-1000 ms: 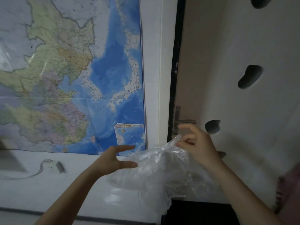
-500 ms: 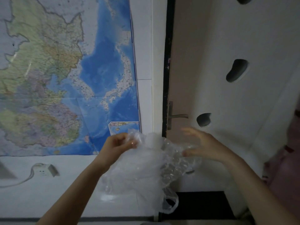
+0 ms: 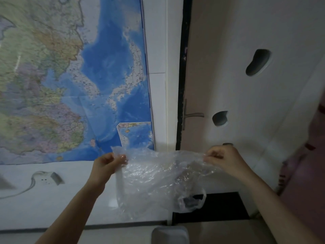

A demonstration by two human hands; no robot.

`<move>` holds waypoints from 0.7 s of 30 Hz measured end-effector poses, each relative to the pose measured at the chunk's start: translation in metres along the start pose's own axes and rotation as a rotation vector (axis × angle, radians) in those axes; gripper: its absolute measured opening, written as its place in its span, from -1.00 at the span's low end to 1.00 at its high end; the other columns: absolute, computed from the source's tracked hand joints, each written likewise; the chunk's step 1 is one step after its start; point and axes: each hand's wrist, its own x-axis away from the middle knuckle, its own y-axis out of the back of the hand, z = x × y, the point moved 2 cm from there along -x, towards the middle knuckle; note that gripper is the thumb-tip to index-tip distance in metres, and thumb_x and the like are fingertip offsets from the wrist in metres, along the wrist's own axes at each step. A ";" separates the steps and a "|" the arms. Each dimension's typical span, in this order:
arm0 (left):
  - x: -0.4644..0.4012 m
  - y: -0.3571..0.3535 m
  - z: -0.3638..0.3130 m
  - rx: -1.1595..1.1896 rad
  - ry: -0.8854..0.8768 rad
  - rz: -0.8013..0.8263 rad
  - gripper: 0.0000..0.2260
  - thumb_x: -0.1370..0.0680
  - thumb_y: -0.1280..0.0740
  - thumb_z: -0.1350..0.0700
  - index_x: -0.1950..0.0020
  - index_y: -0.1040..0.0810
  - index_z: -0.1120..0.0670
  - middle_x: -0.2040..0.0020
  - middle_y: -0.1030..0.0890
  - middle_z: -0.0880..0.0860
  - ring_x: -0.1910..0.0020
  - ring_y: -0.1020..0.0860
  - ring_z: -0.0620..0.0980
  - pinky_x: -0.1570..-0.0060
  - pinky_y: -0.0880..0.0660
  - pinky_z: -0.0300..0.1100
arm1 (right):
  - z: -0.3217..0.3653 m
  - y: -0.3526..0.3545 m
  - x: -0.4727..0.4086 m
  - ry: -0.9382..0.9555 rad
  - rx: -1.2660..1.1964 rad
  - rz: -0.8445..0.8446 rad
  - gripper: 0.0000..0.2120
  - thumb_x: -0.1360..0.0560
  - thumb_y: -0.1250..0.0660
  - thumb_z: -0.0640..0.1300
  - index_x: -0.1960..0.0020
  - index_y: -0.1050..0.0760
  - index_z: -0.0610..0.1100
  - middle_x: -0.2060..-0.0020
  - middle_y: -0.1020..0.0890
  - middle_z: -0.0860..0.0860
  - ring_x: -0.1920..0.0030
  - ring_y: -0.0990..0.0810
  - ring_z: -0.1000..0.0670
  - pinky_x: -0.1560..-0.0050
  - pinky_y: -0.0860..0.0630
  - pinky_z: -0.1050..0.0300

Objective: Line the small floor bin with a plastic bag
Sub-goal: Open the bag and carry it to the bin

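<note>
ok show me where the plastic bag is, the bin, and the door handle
plastic bag (image 3: 158, 175): head view, crinkled middle of the clear film.
bin (image 3: 170, 235): head view, grey rim at the bottom edge.
door handle (image 3: 193, 115): head view, middle of the metal lever.

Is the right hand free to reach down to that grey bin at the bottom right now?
Probably not yet. The right hand is pinching one end of the plastic bag, stretched across to the left hand. Nothing blocks the way down to the bin; only its rim shows.
</note>
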 end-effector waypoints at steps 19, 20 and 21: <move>0.013 -0.079 0.001 -0.163 -0.121 0.339 -0.86 -0.35 -0.48 0.25 0.33 -0.55 0.25 0.36 -0.56 0.10 0.32 -0.53 -0.05 0.21 -0.50 -0.25 | 0.019 -0.065 0.003 0.072 0.236 0.250 -0.12 -0.19 -0.52 0.18 -0.42 -0.24 0.09 -0.36 -0.38 0.07 -0.34 -0.30 0.06 -0.32 -0.26 0.13; 0.015 -0.084 -0.002 -0.158 -0.136 0.374 -0.86 -0.34 -0.48 0.26 0.29 -0.55 0.29 0.34 -0.57 0.13 0.30 -0.54 -0.01 0.19 -0.51 -0.21 | 0.023 -0.075 0.001 0.063 0.218 0.278 -0.17 -0.21 -0.53 0.13 -0.40 -0.28 0.06 -0.31 -0.42 0.07 -0.31 -0.34 0.06 -0.30 -0.29 0.14; 0.017 -0.088 -0.004 -0.146 -0.142 0.397 -0.87 -0.34 -0.48 0.27 0.26 -0.56 0.30 0.32 -0.59 0.13 0.29 -0.54 -0.01 0.19 -0.51 -0.21 | 0.027 -0.084 0.000 0.062 0.202 0.293 -0.27 -0.24 -0.53 0.09 -0.35 -0.37 0.03 -0.23 -0.49 0.06 -0.25 -0.40 0.05 -0.24 -0.35 0.13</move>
